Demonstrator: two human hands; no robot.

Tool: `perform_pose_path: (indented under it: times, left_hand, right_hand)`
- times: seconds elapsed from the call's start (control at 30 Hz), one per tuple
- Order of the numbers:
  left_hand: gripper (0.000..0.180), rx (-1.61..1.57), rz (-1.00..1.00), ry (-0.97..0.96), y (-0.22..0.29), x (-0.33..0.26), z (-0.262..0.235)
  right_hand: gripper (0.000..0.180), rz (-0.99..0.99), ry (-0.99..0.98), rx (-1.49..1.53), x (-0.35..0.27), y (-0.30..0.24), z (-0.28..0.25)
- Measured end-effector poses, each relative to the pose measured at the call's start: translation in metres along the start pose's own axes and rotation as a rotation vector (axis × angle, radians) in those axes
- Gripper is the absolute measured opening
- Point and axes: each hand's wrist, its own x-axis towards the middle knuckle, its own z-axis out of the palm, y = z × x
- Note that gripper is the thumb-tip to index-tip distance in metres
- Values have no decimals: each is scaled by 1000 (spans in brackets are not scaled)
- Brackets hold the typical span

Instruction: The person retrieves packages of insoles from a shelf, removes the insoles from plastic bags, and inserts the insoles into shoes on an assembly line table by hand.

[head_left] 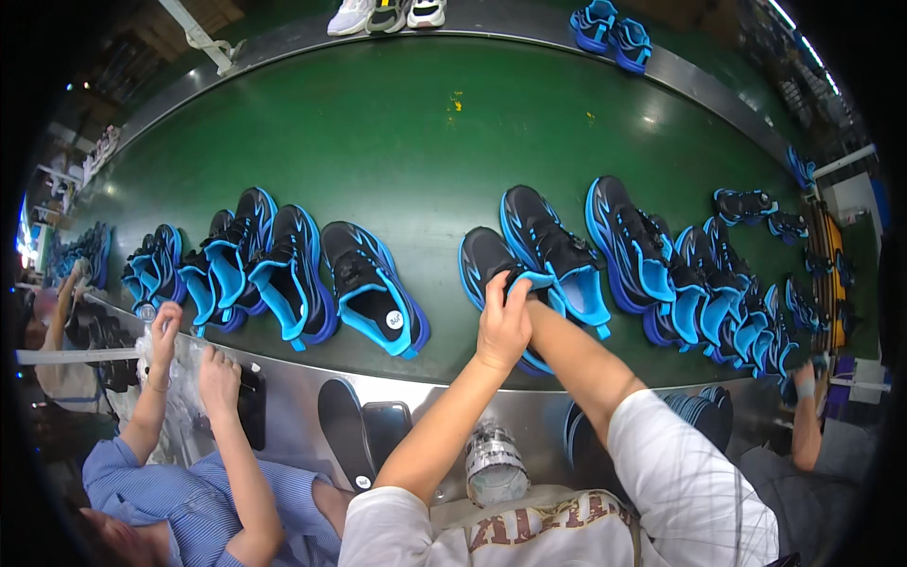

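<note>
A black sneaker with blue lining [485, 253] rests on the green belt in front of me, toe pointing away. My left hand [504, 324] is closed on the edge of its opening, thumb and fingers pinching the collar. My right hand [540, 307] reaches into the same opening; its fingers are hidden inside the shoe and behind my left hand. Touching it on the right is a matching sneaker [540, 227], its blue lining showing. Left of my hands another sneaker [359, 255] shows a dark insole with a round white sticker.
More sneakers line the belt [416, 123] on both sides. The metal ledge holds a loose insole [342, 425], a phone [387, 430], a clear bottle [496, 463] and stacked insoles [704, 411]. A co-worker's hands [219, 378] are at left; another person's arm [806, 416] is at right.
</note>
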Motion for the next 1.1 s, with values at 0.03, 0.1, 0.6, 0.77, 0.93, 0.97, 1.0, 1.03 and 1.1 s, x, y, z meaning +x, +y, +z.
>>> perform_pose_path:
  times: [0.03, 0.1, 0.6, 0.77, 0.93, 0.97, 1.0, 1.03, 1.1]
  left_hand:
    - [30, 32, -1, -23, -2, 1, 0]
    - [31, 19, -18, -57, -3, 2, -4]
    - [50, 93, -307, -426, 3, 21, -19]
    - [22, 196, -49, -296, 40, 4, -36]
    - [14, 567, 289, -311, 30, 14, -47]
    - [13, 564, 274, -315, 18, 17, -48]
    - [12, 558, 262, -318, 10, 23, -49]
    - [10, 427, 157, -314, 5, 30, -52]
    - [6, 202, -28, -204, 6, 50, -56]
  right_hand:
    - [39, -3, -44, -55, 1, 1, -3]
    - [37, -51, -147, -155, -6, -1, -19]
    - [23, -196, 524, 195, -163, -4, -60]
    - [18, -93, 698, 328, -219, -16, -25]
    - [27, -73, 587, 365, -232, -22, -33]
    - [34, -80, 555, 373, -232, -25, -37]
    - [34, -73, 563, 372, -236, -27, -39]
    - [34, -34, 611, 406, -241, -30, -42]
    - [36, 60, 649, 467, -259, -29, -44]
